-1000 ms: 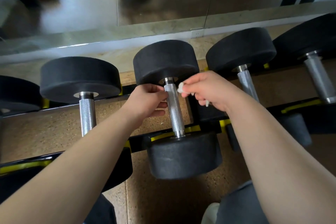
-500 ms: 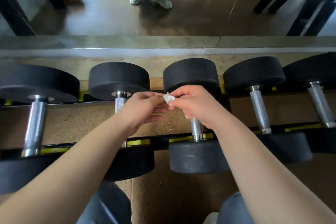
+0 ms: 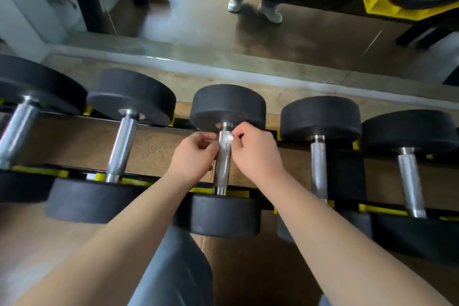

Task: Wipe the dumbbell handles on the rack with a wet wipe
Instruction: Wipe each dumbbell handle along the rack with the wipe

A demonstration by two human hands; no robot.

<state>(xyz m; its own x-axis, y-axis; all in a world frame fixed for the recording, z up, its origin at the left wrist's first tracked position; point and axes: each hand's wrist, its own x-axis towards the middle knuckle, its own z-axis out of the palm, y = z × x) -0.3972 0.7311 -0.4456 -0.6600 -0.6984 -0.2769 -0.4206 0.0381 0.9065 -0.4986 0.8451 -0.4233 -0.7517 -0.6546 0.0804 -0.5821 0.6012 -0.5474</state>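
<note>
At the rear edge of the rack [image 3: 382, 208], the tiny wet wipe [image 3: 230, 137] is being pinched onto the middle handle [image 3: 223, 166] by the right hand [image 3: 255, 154] (left hand [image 3: 196, 154] grip unclear), and may be dropped through slipping.

a gym's free-weight area: black round-headed dumbbells [image 3: 228, 164] with knurled steel handles lie in a row on a black and yellow rack [image 3: 231, 192], before a floor-level wall mirror [image 3: 273, 32], over speckled rubber flooring [image 3: 74, 146].
</note>
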